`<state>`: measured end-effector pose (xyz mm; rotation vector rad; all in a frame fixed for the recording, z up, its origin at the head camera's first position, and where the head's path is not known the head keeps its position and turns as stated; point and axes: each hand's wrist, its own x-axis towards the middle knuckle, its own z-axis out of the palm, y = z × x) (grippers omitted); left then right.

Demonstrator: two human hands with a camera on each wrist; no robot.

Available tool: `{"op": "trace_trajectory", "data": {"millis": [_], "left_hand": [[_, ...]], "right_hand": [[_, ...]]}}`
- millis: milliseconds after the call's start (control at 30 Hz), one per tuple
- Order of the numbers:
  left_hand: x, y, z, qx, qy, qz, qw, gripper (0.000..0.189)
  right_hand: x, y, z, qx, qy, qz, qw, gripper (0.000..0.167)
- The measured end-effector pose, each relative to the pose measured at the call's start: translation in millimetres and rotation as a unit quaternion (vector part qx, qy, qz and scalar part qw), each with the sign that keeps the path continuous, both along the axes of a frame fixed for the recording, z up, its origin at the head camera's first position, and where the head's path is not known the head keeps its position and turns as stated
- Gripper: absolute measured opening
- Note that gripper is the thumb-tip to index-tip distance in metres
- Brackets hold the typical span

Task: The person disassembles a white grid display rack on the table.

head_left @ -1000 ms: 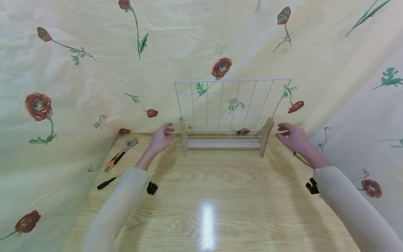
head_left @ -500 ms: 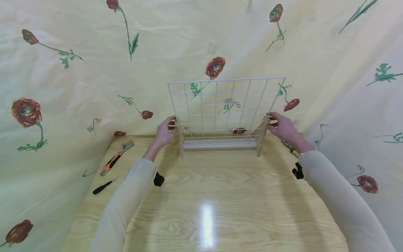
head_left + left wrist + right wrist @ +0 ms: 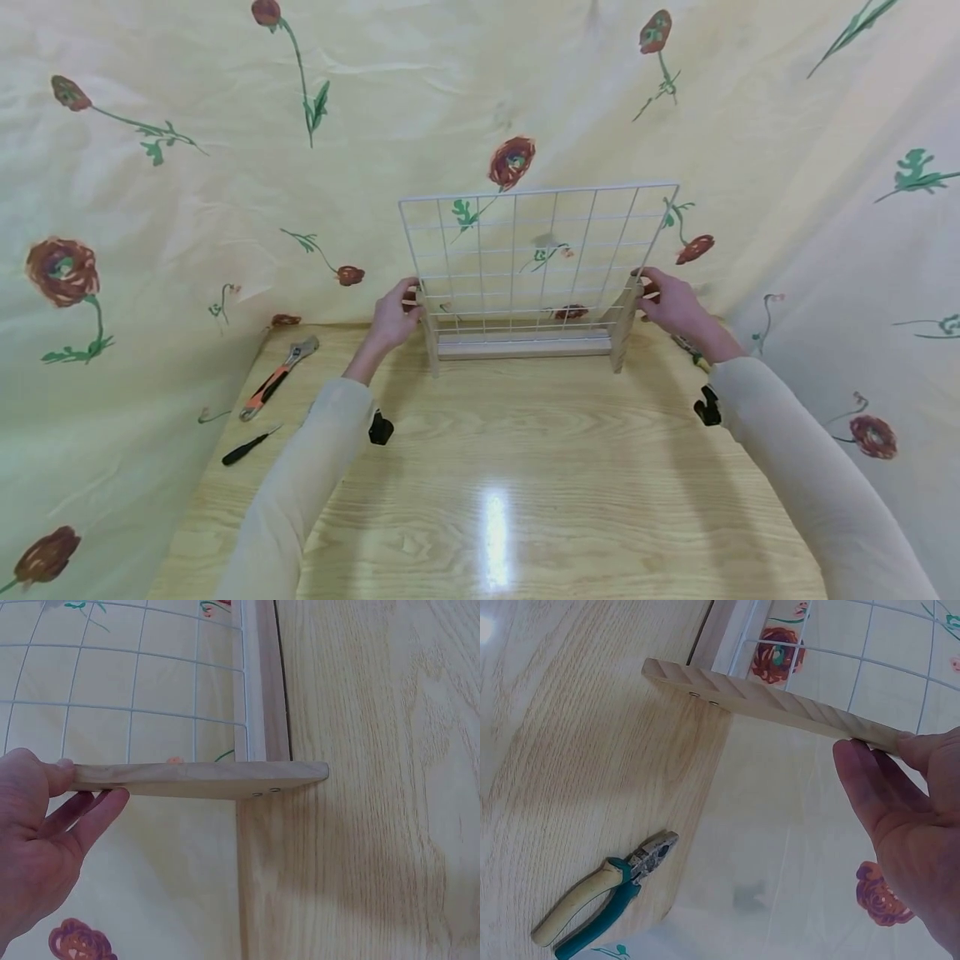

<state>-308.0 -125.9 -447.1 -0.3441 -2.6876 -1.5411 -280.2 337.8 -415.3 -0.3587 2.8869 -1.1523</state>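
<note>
A rack stands upright at the back of the wooden table [image 3: 480, 442]. Its white wire grid [image 3: 540, 192] rises between two wooden side panels joined low down by a crossbar [image 3: 525, 352]. My left hand [image 3: 393, 317] pinches the upper end of the left side panel [image 3: 187, 772], thumb on one face and fingers on the other. On the opposite side, my right hand [image 3: 922, 817] grips the top of the right side panel [image 3: 780, 707] the same way. Two screw heads [image 3: 266, 793] show low on the left panel's outer face.
An adjustable wrench [image 3: 279, 379] with orange-and-black handle lies on the table's left, a black-handled screwdriver [image 3: 250, 446] in front of it. Pliers [image 3: 630, 879] with cream and green handles lie by the right edge. Flowered cloth [image 3: 187, 275] hangs behind and at both sides.
One second ago both hands hovered apart from the rack's sides. They have come inward and taken hold of the side panels' tops, holding almost still over the last half second.
</note>
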Motion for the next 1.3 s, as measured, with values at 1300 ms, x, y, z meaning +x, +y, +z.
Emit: {"op": "trace_trajectory", "data": {"millis": [1300], "left_hand": [[25.9, -1.7, -0.3, -0.043, 0.027, -0.006, 0.9987, 0.045]], "right_hand": [[9.4, -7.8, -1.5, -0.009, 0.009, 0.010, 0.9999, 0.043]]}}
